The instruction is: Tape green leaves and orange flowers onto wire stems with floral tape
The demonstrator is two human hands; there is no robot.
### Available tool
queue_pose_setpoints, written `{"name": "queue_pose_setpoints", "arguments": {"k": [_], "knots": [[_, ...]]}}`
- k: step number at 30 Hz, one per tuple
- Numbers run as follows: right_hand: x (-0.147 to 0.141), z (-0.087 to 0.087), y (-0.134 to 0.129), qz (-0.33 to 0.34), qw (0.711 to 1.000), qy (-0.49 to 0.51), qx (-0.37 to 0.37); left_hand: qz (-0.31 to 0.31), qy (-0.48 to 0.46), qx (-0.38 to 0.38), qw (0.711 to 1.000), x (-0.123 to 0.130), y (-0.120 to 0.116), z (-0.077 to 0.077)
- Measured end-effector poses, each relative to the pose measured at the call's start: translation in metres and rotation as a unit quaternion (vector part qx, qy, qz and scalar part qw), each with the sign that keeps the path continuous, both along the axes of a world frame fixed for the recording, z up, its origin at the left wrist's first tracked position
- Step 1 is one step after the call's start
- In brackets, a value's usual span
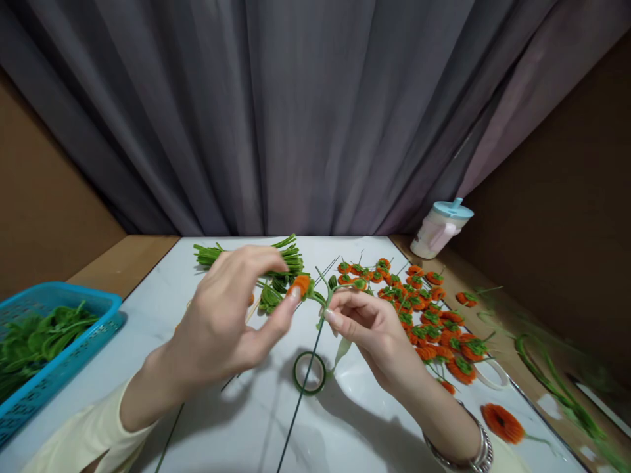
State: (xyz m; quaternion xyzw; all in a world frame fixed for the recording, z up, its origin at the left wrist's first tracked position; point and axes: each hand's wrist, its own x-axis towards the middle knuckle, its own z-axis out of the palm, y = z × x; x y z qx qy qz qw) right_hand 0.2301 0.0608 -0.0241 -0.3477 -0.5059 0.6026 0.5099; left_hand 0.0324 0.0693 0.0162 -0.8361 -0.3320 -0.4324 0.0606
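Observation:
Between my hands is a green fuzzy stem piece with an orange flower head at its left end. My right hand pinches the stem where it meets a long dark wire that slants down toward me. Thumb and fingers of my left hand are spread apart, and the thumb tip is beside the orange flower head. Below the hands, a roll of green tape lies on the white table, behind the wire.
Many orange-and-green flowers cover the table's right side. Green stems lie at the back. A blue basket of green pieces stands left, a lidded cup back right. One large orange flower lies front right.

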Motion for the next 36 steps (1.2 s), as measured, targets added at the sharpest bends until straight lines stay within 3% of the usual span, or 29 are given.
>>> {"name": "queue_pose_setpoints", "arguments": {"k": [2, 4, 6, 9, 11, 15, 18, 22, 25, 27, 30, 33, 36], "knots": [[0.000, -0.001, 0.000, -0.003, 1.000, 0.001, 0.006, 0.023, -0.062, -0.126, 0.990, 0.001, -0.008, -0.008], [0.000, -0.002, 0.000, -0.005, 1.000, -0.002, 0.014, -0.020, -0.065, -0.288, 0.955, 0.006, -0.016, -0.018], [0.000, -0.003, -0.001, -0.006, 1.000, -0.004, 0.020, -0.080, -0.097, -0.416, 0.901, 0.013, -0.020, -0.027], [-0.002, -0.003, -0.002, -0.008, 0.999, -0.008, 0.031, -0.184, -0.212, -0.553, 0.785, 0.025, -0.023, -0.035], [-0.003, -0.004, -0.002, -0.018, 0.999, -0.013, 0.043, -0.216, -0.284, -0.593, 0.722, 0.030, -0.022, -0.038], [-0.005, -0.006, -0.001, -0.043, 0.997, -0.008, 0.057, -0.250, -0.369, -0.616, 0.649, 0.034, -0.023, -0.044], [-0.007, -0.010, 0.001, -0.051, 0.997, 0.034, 0.049, -0.292, -0.423, -0.636, 0.576, 0.036, -0.024, -0.048], [-0.011, -0.016, 0.000, -0.036, 0.996, 0.077, 0.018, -0.372, -0.458, -0.662, 0.462, 0.038, -0.026, -0.051], [-0.015, -0.019, -0.002, -0.018, 0.995, 0.094, 0.017, -0.409, -0.462, -0.674, 0.406, 0.038, -0.027, -0.052], [-0.015, -0.020, -0.003, -0.013, 0.995, 0.094, 0.016, -0.410, -0.445, -0.685, 0.407, 0.036, -0.026, -0.052], [-0.015, -0.018, -0.004, -0.019, 0.996, 0.086, 0.012, -0.386, -0.401, -0.694, 0.456, 0.033, -0.023, -0.048], [-0.014, -0.017, -0.005, -0.049, 0.997, 0.064, 0.016, -0.332, -0.366, -0.670, 0.555, 0.034, -0.024, -0.044], [-0.014, -0.017, -0.004, -0.099, 0.994, 0.017, 0.033, -0.225, -0.356, -0.609, 0.672, 0.037, -0.028, -0.046]]}}
